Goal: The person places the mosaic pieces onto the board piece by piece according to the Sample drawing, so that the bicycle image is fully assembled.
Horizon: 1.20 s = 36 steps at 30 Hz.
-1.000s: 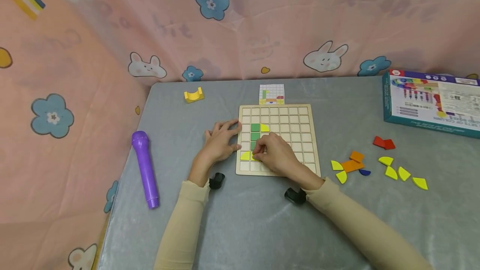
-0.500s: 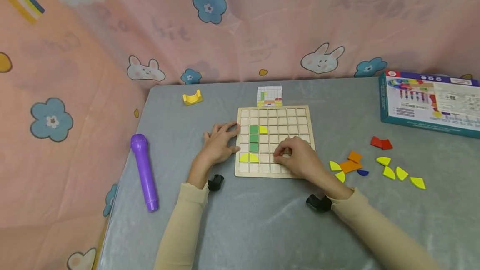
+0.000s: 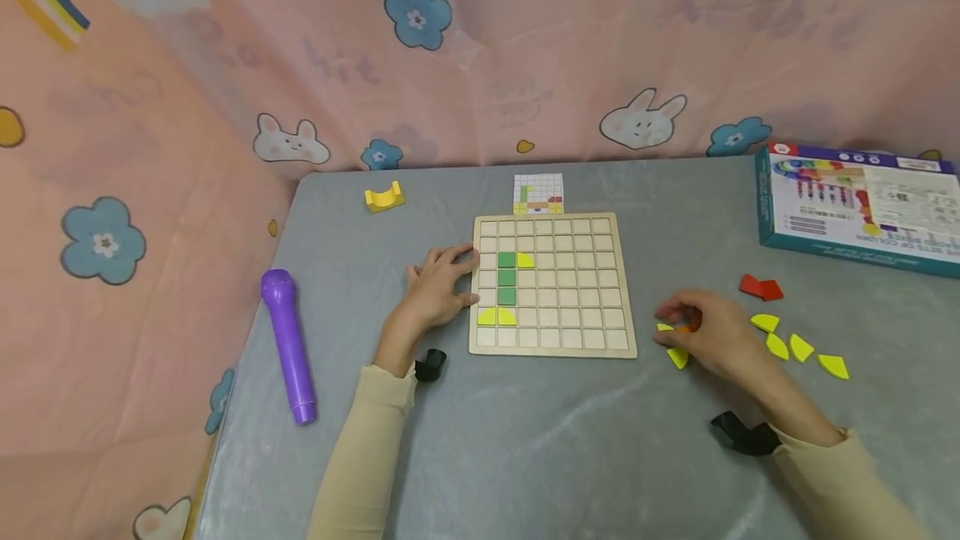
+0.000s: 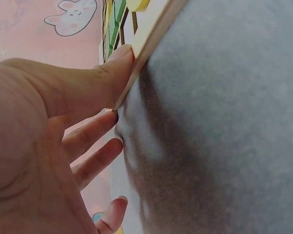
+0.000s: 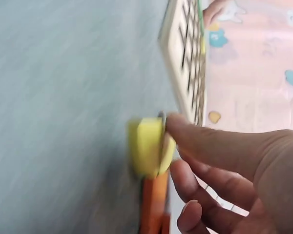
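My left hand [image 3: 433, 290] lies at the left edge of the wooden grid board [image 3: 551, 350]; in the left wrist view its thumb and fingertips touch the board's edge. On the board are green squares [image 3: 507, 277], a yellow quarter piece [image 3: 526, 260] beside the top one, and two yellow pieces [image 3: 487, 317] lower left. My right hand [image 3: 720, 338] is right of the board, over loose yellow [image 3: 678, 357] and orange pieces. The right wrist view, blurred, has the right thumb against a yellow piece [image 5: 149, 146] near an orange one [image 5: 154, 200], fingers loosely bent behind.
A pattern card [image 3: 537, 193] stands behind the board. Red pieces [image 3: 761, 287] and several yellow quarter pieces [image 3: 800, 347] lie farther right. A box [image 3: 862, 211] is back right, a yellow arch block [image 3: 386, 197] back left, and a purple microphone [image 3: 290, 348] at left.
My right hand has moved right, from the lower-left yellow pieces across the board to the loose pieces, partly covering the orange ones. My left hand has stayed at the board's edge.
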Motion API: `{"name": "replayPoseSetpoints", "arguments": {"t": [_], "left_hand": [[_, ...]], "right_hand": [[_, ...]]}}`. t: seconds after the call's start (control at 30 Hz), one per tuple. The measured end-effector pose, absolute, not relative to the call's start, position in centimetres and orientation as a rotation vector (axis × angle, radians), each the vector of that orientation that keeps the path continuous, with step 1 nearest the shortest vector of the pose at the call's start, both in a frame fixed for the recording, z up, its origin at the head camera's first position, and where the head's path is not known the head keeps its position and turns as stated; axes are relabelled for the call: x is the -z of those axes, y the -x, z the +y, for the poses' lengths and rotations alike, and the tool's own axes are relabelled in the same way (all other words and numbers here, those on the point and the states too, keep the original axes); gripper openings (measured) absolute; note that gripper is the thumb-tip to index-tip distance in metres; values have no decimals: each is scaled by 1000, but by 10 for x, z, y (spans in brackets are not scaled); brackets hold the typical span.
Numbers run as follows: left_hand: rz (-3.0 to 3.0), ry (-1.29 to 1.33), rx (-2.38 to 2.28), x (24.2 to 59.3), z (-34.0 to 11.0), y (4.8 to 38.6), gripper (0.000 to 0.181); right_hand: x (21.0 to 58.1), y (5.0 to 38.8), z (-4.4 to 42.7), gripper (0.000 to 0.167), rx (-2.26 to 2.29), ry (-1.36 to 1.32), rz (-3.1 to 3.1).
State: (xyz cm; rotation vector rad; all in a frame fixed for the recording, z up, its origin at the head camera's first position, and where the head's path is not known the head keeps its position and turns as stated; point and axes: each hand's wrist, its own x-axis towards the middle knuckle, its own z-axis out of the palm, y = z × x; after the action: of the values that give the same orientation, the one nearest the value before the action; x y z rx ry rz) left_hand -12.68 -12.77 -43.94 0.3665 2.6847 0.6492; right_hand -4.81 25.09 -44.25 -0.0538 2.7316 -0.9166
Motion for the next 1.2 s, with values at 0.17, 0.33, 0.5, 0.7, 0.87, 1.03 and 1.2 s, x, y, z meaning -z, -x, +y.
{"name": "replayPoseSetpoints", "arguments": {"t": [0.17, 0.33, 0.5, 0.7, 0.87, 1.03, 1.2], "left_hand": [[2699, -357, -646, 440, -130, 127, 69], [2708, -352, -646, 442, -130, 127, 71], [2714, -340, -652, 444, -129, 126, 71], [2714, -347, -652, 442, -129, 125, 70], [2712, -353, -658, 442, -129, 125, 70], [2707, -353, -659, 441, -128, 125, 70], [2705, -341, -650, 441, -128, 125, 69]], "right_hand": [[442, 46, 257, 24, 850, 90, 2733], [439, 48, 252, 19, 819, 135, 2711], [432, 52, 241, 18, 835, 142, 2704], [425, 59, 215, 16, 949, 284, 2786], [429, 61, 185, 11, 1110, 489, 2808], [432, 64, 151, 12, 1189, 520, 2706], [437, 69, 123, 14, 1267, 524, 2599]]}}
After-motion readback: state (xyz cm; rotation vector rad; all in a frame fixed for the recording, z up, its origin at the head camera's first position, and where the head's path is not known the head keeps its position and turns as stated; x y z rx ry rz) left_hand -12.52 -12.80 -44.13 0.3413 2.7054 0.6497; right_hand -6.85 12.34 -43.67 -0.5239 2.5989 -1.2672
